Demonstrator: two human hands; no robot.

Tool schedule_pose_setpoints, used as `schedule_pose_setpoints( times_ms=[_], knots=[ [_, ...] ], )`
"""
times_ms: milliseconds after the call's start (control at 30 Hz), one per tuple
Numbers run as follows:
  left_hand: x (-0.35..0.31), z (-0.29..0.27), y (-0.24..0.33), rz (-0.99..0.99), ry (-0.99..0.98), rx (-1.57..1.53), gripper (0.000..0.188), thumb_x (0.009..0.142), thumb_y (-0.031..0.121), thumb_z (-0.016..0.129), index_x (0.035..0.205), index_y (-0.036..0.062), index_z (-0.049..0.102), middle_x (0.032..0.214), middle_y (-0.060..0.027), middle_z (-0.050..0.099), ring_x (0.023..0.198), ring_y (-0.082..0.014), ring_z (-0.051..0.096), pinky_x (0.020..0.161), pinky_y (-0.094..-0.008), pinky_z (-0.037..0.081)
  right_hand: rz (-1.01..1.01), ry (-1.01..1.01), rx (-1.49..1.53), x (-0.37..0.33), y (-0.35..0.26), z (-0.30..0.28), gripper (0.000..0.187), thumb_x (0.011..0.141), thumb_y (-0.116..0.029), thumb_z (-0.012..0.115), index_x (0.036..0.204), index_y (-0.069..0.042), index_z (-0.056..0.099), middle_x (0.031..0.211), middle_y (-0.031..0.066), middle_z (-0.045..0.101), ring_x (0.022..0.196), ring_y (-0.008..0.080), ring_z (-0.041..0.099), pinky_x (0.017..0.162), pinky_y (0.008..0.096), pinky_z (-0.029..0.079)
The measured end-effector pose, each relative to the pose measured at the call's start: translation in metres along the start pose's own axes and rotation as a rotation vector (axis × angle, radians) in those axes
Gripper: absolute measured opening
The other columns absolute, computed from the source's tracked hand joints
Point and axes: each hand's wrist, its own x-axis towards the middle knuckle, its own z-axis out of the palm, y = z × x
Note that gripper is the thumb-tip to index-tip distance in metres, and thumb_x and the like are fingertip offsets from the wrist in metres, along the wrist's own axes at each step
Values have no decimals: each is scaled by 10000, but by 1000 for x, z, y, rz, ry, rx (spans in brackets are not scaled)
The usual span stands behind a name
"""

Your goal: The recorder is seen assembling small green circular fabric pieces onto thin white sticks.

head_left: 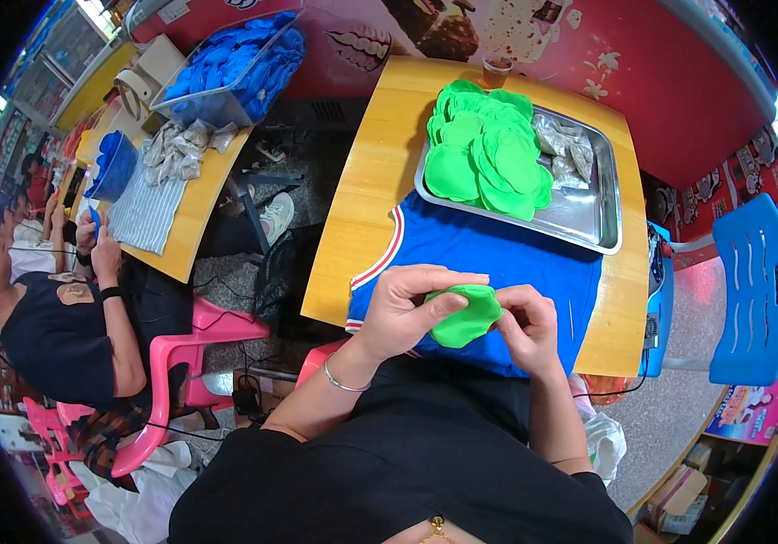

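Observation:
Between my two hands, above the near edge of the table, is a round, bright green cloth piece (464,319). My left hand (411,304) pinches its upper left side between thumb and fingers. The fingers of my right hand (528,325) are closed at its right edge. Under my hands a blue sports jersey (497,247) with red and white trim lies spread out. Beyond it sits a metal tray (599,213) holding a heap of similar green cloth pieces (484,150). Small clear bags with greyish contents (565,150) lie in the tray's right part.
A cup of brown drink (497,69) stands at the table's far edge. On the right is a blue chair (751,290). At another table (191,227) to the left, a person handles a blue piece near a bin of blue pieces (239,72). A pink chair (171,354) stands nearby.

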Motion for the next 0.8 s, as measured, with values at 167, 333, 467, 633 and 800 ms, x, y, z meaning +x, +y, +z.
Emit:
schedule_pose_setpoints(
  times_ms=[167,333,467,633,800],
  knots=[
    [3,-6,2,39,-96,187,216,855,136,627,1028,16,673,842,-74,666,687,-103,577,608,-219,449,-71,21,-130,0,0,0,91,845,11,555,923,29,597,810,99,645,683,143,630,600,256,506],
    [1,-2,-6,72,-107,98,231,860,162,619,1027,12,671,890,-94,688,719,-130,601,647,-233,465,129,-29,300,-6,-1,2,79,873,-19,547,937,21,568,840,95,619,669,136,604,590,253,489],
    [2,-6,-4,29,-141,59,234,862,167,618,1027,10,672,832,-73,667,707,-123,571,642,-232,446,182,-68,474,-7,4,2,79,888,-36,538,942,19,555,866,97,602,660,128,579,582,250,470],
    [3,-8,-2,188,54,220,238,824,163,667,1015,21,683,725,-25,555,678,-104,480,603,-229,384,142,-35,247,-4,0,5,91,894,-51,546,952,18,559,863,84,590,653,120,564,581,246,459],
    [2,-7,-2,208,64,216,186,815,157,677,937,18,702,712,-31,567,640,-106,487,576,-220,381,148,-26,307,-4,-1,6,95,894,-59,552,955,14,560,845,81,590,637,117,553,578,241,455]
  ],
)
